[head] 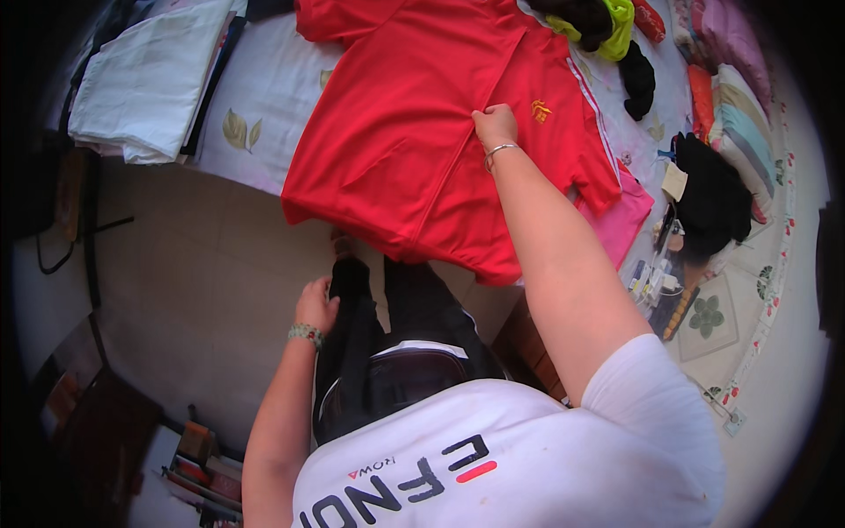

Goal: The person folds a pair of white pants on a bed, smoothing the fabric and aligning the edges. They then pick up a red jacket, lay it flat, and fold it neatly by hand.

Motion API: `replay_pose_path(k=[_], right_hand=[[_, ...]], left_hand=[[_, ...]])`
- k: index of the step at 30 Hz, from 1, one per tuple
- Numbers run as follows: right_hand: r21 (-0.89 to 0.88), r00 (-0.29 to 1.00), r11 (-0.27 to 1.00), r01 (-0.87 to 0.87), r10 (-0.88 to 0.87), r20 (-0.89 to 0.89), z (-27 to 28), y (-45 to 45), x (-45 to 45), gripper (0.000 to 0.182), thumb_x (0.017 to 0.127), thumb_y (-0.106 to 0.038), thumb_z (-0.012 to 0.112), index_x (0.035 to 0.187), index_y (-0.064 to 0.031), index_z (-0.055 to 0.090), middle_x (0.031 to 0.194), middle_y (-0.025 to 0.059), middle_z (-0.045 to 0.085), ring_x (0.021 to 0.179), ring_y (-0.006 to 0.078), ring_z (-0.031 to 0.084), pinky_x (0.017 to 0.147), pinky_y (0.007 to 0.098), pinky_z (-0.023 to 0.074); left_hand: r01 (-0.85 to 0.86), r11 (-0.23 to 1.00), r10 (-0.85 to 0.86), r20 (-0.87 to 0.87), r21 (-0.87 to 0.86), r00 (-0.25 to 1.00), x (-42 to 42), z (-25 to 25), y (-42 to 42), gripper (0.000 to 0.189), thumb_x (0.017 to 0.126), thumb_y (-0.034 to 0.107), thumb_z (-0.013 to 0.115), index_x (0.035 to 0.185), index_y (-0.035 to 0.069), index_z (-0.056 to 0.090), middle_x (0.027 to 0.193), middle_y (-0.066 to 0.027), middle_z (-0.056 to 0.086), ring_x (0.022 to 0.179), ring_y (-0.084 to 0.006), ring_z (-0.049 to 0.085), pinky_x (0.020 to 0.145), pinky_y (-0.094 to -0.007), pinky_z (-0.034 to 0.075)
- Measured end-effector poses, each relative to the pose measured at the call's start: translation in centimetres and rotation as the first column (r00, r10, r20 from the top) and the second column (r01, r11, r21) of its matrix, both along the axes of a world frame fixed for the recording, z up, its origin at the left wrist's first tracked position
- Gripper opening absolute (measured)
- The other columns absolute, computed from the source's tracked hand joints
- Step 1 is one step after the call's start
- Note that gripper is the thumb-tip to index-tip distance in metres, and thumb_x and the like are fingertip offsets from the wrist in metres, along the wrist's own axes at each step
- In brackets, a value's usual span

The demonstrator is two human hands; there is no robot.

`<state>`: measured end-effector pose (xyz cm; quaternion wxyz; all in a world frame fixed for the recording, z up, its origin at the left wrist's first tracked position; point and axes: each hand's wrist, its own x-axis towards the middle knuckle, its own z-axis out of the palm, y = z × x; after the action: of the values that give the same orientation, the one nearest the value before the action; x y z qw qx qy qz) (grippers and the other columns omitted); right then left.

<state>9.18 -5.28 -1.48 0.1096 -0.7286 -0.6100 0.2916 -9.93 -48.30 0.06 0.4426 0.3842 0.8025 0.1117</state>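
A red short-sleeved top point(389, 132) is spread over the near edge of the bed, its lower hem hanging past the edge. White stripes run along its right sleeve, and a small yellow emblem point(540, 111) marks the chest. My right hand point(496, 127) pinches the fabric near the middle of the top, lifting a long ridge in the cloth. Down beside my thigh, my left hand point(317, 307) hangs with nothing in it, fingers loosely apart. Part of a pink cloth point(627, 214) shows from under the red top at the right.
Folded white fabric point(148, 82) tops a stack of clothes at the bed's left. Black and neon-yellow clothing point(614, 30) lies at the upper right. Chargers with cables point(657, 280) and a black cloth heap point(709, 198) sit along the right. Books point(204, 472) stand at lower left.
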Motion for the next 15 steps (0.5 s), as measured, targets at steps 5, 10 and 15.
replay_pose_path(k=[5, 10, 15], right_hand=[[0.529, 0.819, 0.634, -0.565, 0.511, 0.262, 2.3, -4.9, 0.6, 0.035, 0.081, -0.018, 0.072, 0.111, -0.0086, 0.056, 0.108, 0.0141, 0.06, 0.103, 0.0334, 0.058, 0.091, 0.0453, 0.0477], [0.314, 0.621, 0.543, -0.779, 0.74, 0.259, 4.7, -12.1, 3.7, 0.047, 0.083, -0.015, 0.07, 0.127, -0.0067, 0.055, 0.13, 0.0176, 0.055, 0.121, 0.0362, 0.052, 0.102, 0.0431, 0.043], [0.086, 0.833, 0.852, -0.517, 0.524, -0.18, 7.5, -21.4, 9.1, 0.022, 0.086, -0.009, 0.066, 0.106, -0.0016, 0.06, 0.101, 0.0179, 0.065, 0.095, 0.0347, 0.065, 0.083, 0.0405, 0.0524]], left_hand=[[-0.211, 0.945, 0.251, -0.14, 0.25, 0.958, -2.9, 0.4, 4.2, 0.057, 0.082, 0.014, 0.072, 0.134, 0.004, 0.049, 0.129, -0.02, 0.055, 0.119, -0.0378, 0.054, 0.1, -0.0437, 0.046], [-0.348, 0.859, 0.401, -0.073, 0.376, 0.913, -6.4, -1.5, 9.4, 0.066, 0.075, 0.013, 0.079, 0.133, 0.002, 0.05, 0.13, -0.0188, 0.057, 0.119, -0.0332, 0.056, 0.101, -0.0407, 0.046], [-0.584, 0.797, 0.528, 0.295, 0.153, 0.797, -9.9, -5.1, 10.9, 0.068, 0.069, 0.004, 0.083, 0.129, 0.0, 0.052, 0.114, -0.0125, 0.065, 0.101, -0.0207, 0.064, 0.089, -0.0336, 0.052]])
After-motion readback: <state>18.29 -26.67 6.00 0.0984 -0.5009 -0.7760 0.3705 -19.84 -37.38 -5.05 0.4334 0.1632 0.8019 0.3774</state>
